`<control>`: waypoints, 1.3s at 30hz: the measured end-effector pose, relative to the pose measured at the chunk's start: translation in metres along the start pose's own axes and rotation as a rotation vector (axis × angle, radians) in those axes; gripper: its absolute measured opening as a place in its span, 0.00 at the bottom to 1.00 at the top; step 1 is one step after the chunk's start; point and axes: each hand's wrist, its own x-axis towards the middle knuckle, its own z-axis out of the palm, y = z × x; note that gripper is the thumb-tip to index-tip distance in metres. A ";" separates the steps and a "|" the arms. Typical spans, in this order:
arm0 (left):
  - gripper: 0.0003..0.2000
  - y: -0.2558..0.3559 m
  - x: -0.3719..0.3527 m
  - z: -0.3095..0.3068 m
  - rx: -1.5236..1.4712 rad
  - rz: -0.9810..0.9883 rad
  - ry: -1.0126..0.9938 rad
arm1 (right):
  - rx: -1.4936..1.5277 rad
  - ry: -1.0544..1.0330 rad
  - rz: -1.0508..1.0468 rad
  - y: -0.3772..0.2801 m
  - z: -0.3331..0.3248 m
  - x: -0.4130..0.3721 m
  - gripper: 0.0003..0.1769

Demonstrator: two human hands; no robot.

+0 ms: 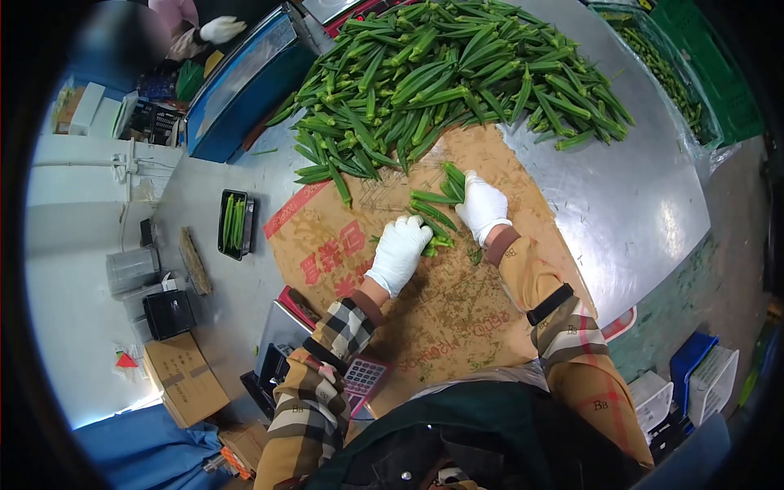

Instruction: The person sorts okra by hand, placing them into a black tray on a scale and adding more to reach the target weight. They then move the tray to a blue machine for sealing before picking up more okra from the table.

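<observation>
Both of my hands wear white gloves and work over a flattened cardboard sheet (457, 327). My left hand (398, 255) is closed around okra pods (438, 240), whose ends stick out past the fingers. To its right, my right hand (483, 204) grips more okra pods (452, 181) that point up and left from the fingers. A loose okra pod (433, 214) lies between the two hands. Just beyond them rises a large heap of okra (441, 73).
A black tray (236, 224) holding okra stands at the left. A pink scale with keypad (364, 377) is by my left forearm. A blue box (245, 82) borders the heap; a green crate (710, 73) sits at far right. Another person's gloved hand (222, 30) shows at top left.
</observation>
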 end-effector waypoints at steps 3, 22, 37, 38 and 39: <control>0.10 0.004 -0.003 0.002 0.059 0.033 -0.118 | -0.082 -0.029 -0.089 0.011 0.013 0.006 0.28; 0.04 -0.012 -0.032 -0.038 -0.105 0.001 -0.357 | -0.258 0.197 -0.343 -0.017 0.050 0.023 0.07; 0.05 -0.005 -0.007 -0.008 0.012 0.270 -0.020 | -0.094 0.005 -0.221 -0.017 0.041 -0.014 0.12; 0.05 -0.006 -0.012 -0.010 0.045 0.242 -0.050 | -0.093 -0.030 -0.211 -0.017 0.033 -0.013 0.12; 0.04 -0.010 -0.016 -0.014 0.084 0.216 -0.077 | -0.093 -0.059 -0.202 -0.019 0.022 -0.011 0.12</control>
